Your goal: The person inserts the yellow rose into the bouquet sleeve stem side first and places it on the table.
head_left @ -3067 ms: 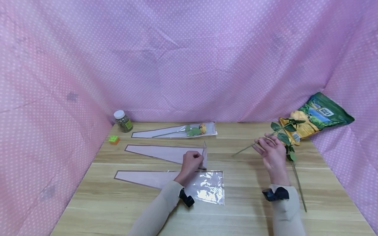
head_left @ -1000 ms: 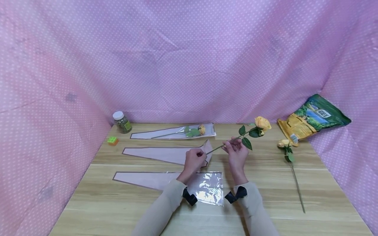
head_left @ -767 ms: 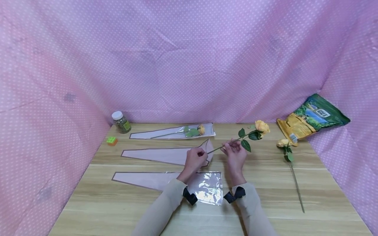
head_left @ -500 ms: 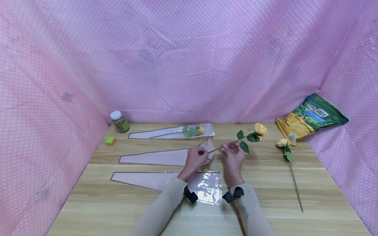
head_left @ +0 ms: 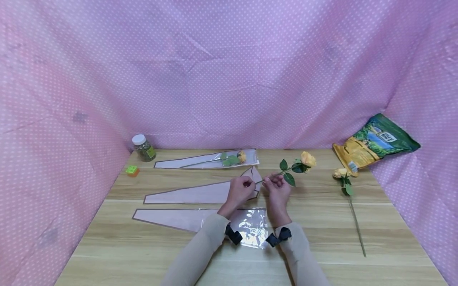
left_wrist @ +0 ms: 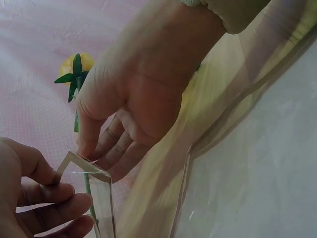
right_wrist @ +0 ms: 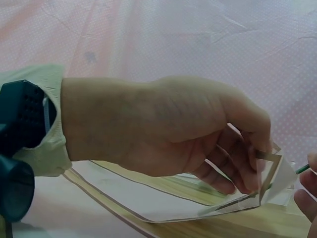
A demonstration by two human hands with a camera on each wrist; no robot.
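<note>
In the head view my left hand point(head_left: 239, 192) pinches the open right end of the middle flower sleeve point(head_left: 189, 194), a tapered plastic wrap with a dark border. My right hand point(head_left: 279, 194) holds a yellow artificial rose point(head_left: 308, 159) by its stem, bloom to the right and leaves just past the fingers. Its lower stem enters the sleeve's raised mouth, and the left wrist view shows the green stem point(left_wrist: 87, 191) inside the clear film. From the right wrist view, left thumb and fingers grip the bordered edge point(right_wrist: 270, 171); the right hand appears only partly there.
A matching sleeve point(head_left: 171, 216) lies nearer, another point(head_left: 168, 164) behind with a rose point(head_left: 232, 159) inside. On the right are a loose yellow rose point(head_left: 340, 173) and a green-and-yellow bag point(head_left: 379, 139). A lidded jar point(head_left: 144, 148) and small block point(head_left: 132, 171) stand left.
My right hand has brought the rose leftward from beside the bag, and its stem has slid into the sleeve. The sleeve's narrow end has swung toward the near sleeve.
</note>
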